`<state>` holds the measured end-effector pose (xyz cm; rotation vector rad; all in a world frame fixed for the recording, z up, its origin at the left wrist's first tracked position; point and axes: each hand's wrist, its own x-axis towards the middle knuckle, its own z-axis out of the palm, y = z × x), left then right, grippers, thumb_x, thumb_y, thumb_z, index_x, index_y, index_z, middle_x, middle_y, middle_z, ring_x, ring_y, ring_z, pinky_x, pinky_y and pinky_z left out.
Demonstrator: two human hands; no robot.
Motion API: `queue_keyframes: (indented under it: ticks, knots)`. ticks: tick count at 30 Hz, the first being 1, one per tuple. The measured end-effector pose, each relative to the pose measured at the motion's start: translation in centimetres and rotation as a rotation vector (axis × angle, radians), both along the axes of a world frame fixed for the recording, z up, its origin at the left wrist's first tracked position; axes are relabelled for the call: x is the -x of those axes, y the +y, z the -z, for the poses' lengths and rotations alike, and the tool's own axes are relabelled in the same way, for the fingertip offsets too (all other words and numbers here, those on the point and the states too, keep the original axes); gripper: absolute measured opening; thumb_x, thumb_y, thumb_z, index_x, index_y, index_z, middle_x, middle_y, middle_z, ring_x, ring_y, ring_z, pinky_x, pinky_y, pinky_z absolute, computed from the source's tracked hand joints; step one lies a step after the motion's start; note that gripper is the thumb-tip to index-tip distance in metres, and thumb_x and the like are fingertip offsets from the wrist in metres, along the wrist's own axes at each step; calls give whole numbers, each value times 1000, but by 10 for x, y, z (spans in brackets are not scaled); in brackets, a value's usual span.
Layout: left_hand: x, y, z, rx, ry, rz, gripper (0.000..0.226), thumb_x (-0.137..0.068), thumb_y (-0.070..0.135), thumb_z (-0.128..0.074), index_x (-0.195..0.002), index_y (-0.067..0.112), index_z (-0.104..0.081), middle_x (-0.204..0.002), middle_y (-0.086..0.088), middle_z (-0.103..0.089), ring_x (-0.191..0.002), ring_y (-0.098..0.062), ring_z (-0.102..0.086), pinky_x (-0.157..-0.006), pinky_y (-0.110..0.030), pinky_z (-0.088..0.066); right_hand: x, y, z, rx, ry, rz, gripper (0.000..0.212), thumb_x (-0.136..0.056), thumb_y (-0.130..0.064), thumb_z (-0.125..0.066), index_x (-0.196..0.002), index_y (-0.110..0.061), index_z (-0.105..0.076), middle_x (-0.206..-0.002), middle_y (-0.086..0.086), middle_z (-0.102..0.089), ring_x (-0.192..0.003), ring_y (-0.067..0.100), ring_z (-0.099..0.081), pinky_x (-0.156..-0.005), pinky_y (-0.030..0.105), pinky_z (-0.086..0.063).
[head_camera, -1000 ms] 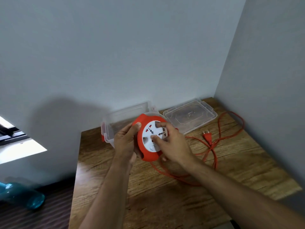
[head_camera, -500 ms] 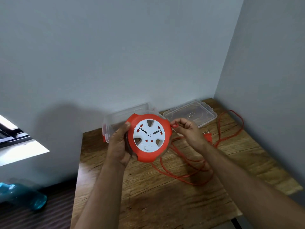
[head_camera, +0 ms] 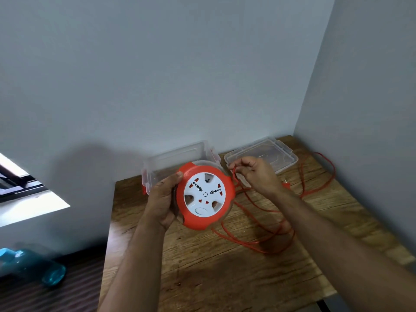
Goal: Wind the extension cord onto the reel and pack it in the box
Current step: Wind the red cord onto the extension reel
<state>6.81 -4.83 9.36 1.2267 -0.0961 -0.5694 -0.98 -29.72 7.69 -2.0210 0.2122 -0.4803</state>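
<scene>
My left hand (head_camera: 161,202) grips the left rim of a round orange reel (head_camera: 203,195) with a white socket face, held above the wooden table (head_camera: 225,278). My right hand (head_camera: 256,174) pinches the orange cord (head_camera: 258,228) just right of the reel's upper edge. Loose loops of the cord lie on the table to the right, with its plug (head_camera: 286,185) partly hidden behind my right wrist. Behind the reel stands a clear plastic box (head_camera: 171,163) with orange clips. Its clear lid (head_camera: 267,154) lies flat to the right.
Grey walls close the table in at the back and on the right. The table's left edge drops to a dark floor, where a blue bottle (head_camera: 31,265) lies. A window frame (head_camera: 18,183) shows at the far left.
My right hand left the reel's white face and moved up right to pinch the cord beside the rim. The reel turned to face me more squarely.
</scene>
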Motion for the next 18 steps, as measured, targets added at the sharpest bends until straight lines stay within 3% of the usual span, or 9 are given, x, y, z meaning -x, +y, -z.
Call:
queue_keyframes:
  ticks: [4,5,7,8,10,13,15,16,18]
  knots:
    - [-3,2,4,35,12,-151,20,-94,16,-66,-86,18,-84,-85,-10,-81,-76,-27,-77,-64,-41,-64,8,-12,-8,345,-184,10,29,-77,4,-70,-83,-25,-73,-94,-16,-70,-97,-1,-65,-91,19,-49]
    - [-4,2,3,64,17,-198,17,-95,14,-66,-99,20,-81,-90,-10,-80,-79,-28,-75,-67,-43,-64,12,-15,-10,450,-207,-30,22,-76,1,-69,-81,-20,-71,-90,-11,-70,-91,5,-66,-87,25,-52]
    - [-6,3,1,117,52,-272,48,-96,12,-65,-143,13,-56,-109,-16,-72,-89,-32,-72,-76,-47,-63,20,-18,-9,694,-166,-141,12,-74,-5,-62,-79,-15,-66,-80,-2,-67,-79,18,-63,-75,35,-53]
    - [-8,4,0,131,71,-284,61,-96,13,-64,-153,11,-43,-116,-19,-68,-89,-31,-71,-76,-46,-63,23,-18,-7,790,-113,-187,10,-74,-7,-60,-80,-13,-66,-79,2,-66,-77,23,-62,-71,38,-53]
    - [-9,2,-4,123,78,-287,65,-96,14,-64,-156,8,-39,-123,-23,-64,-89,-31,-70,-73,-43,-63,26,-17,-1,907,-7,-208,13,-78,-6,-67,-89,-8,-73,-86,9,-69,-84,30,-63,-75,45,-54]
    - [-7,-2,-5,108,30,-292,44,-94,11,-67,-136,8,-59,-114,-20,-72,-92,-35,-71,-76,-47,-63,29,-4,2,916,-25,-110,29,-84,-15,-76,-112,-7,-74,-107,14,-71,-102,34,-64,-90,47,-53]
    - [-3,-7,-4,88,-27,-270,17,-93,11,-69,-96,23,-82,-87,-6,-80,-76,-26,-77,-62,-39,-64,29,17,-3,864,-161,-80,30,-91,-23,-67,-118,-10,-71,-110,12,-69,-102,29,-61,-90,43,-51]
    - [-1,-9,-3,78,-51,-256,27,-93,11,-69,-79,29,-84,-77,0,-80,-69,-21,-78,-57,-36,-63,29,32,-7,838,-184,-114,32,-94,-28,-62,-122,-13,-69,-112,10,-67,-103,26,-60,-90,40,-50]
    - [1,-14,-1,92,-100,-214,38,-93,10,-68,-65,32,-81,-67,4,-78,-63,-17,-78,-53,-33,-61,28,61,-16,790,-80,-204,40,-97,-39,-56,-133,-24,-60,-119,6,-62,-108,22,-57,-90,37,-50]
